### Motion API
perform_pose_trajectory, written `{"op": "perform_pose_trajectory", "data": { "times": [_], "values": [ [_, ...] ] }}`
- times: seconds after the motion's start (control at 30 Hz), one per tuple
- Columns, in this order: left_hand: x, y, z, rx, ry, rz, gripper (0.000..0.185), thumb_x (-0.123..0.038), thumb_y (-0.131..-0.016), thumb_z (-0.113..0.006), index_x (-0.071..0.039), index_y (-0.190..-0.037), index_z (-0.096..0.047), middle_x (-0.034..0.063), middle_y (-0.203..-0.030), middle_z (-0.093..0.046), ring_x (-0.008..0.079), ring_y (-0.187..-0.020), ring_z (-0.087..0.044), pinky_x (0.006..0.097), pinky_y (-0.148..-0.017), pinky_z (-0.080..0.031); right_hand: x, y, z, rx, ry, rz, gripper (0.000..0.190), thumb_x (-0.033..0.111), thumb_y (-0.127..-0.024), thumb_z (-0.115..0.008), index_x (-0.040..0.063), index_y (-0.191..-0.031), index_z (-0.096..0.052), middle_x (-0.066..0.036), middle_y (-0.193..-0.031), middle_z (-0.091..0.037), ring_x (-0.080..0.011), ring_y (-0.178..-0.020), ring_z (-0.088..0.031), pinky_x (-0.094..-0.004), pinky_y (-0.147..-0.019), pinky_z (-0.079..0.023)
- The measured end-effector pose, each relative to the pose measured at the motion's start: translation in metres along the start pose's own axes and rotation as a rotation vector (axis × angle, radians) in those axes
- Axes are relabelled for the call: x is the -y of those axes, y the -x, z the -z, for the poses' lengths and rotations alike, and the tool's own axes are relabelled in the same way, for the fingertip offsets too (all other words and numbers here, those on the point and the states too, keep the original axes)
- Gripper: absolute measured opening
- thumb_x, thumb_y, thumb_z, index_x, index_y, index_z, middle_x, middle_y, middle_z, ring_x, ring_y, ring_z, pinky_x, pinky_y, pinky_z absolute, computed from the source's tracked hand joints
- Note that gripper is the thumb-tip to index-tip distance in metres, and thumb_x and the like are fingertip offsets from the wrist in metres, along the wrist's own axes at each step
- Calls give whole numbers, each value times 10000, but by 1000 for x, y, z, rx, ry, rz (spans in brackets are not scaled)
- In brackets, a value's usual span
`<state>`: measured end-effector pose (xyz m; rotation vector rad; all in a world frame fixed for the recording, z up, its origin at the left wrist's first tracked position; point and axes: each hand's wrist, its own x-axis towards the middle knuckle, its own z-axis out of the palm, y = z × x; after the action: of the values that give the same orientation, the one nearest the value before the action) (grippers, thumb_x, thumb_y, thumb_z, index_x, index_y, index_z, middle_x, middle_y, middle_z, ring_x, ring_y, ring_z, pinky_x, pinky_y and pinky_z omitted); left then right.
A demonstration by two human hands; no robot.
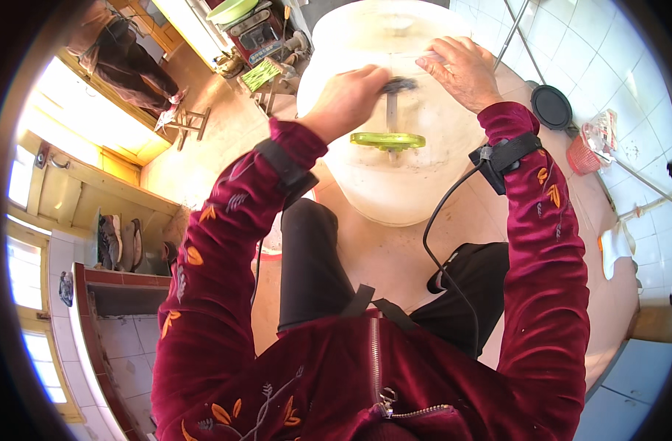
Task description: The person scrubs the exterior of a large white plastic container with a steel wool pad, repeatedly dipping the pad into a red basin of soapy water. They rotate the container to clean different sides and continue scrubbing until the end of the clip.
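Before me stands a large white plastic tub or drum [363, 182], its surface smudged. My left hand [355, 96] is over its left part, blurred, with the fingers closed around a dark, blurred object [400, 85]. Below that object a pale upright strip [391, 110] runs down to a translucent yellow-green oval piece [387, 139] on the tub. My right hand [460, 69] is over the tub's far right side. Its thumb and fingers pinch a thin, pale piece [434, 57], too faint to identify.
At far left a person [129, 66] is near a wooden folding stool [190, 124]. Green stalks [260, 74] lie on another small stool. Right of the tub are a black round lid [551, 107] and a red plastic basket [584, 150]. A black cable [432, 242] hangs from my right wrist strap.
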<state>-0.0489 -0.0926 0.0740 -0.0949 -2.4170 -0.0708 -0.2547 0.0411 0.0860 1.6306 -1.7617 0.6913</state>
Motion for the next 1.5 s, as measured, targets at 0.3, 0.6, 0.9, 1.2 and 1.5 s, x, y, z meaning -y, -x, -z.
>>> {"op": "perform_pose_trajectory", "data": {
  "times": [0.3, 0.6, 0.9, 1.2, 1.5],
  "values": [
    [9, 63, 31, 35, -207, 201, 154, -81, -768, -599, -82, -913, -549, 99, -899, -529, 317, -838, -591, 431, -655, -499, -2, 1, -5, -3, 59, 18, 394, 507, -924, -511, 149, -1064, -598, 17, -1045, -608, -198, -1072, -526, -399, -908, -365],
    [-16, 56, 6, 69, -203, -37, 492, -187, -704, -728, -239, -1175, -597, 57, -1107, -502, 279, -1027, -475, 396, -830, -422, -7, 3, -4, -1, 0, 58, 390, 494, -928, -515, 134, -1056, -591, 15, -1036, -606, -188, -1058, -535, -399, -896, -385],
    [-2, 57, 3, 118, -301, -88, 480, -194, -765, -680, -269, -1230, -587, 45, -932, -488, 245, -825, -503, 350, -727, -442, -9, 5, -6, -65, 59, 129, 369, 457, -944, -509, 118, -1073, -579, -9, -1024, -608, -206, -1033, -550, -389, -873, -418],
    [-2, 75, 7, 376, -114, -117, 408, -220, -758, -669, -179, -1161, -623, 51, -919, -540, 214, -866, -553, 370, -730, -460, -9, 4, -4, -13, 31, 146, 388, 453, -955, -492, 92, -1075, -568, -44, -1024, -608, -224, -1012, -549, -401, -866, -425],
    [-3, 50, -2, 195, -352, -133, 450, -143, -817, -592, -248, -1251, -541, 10, -924, -528, 211, -873, -548, 373, -760, -447, -8, 3, 1, 2, 110, 71, 434, 490, -944, -485, 82, -1060, -574, -75, -1035, -612, -269, -1008, -545, -416, -863, -428]
  ]
}}
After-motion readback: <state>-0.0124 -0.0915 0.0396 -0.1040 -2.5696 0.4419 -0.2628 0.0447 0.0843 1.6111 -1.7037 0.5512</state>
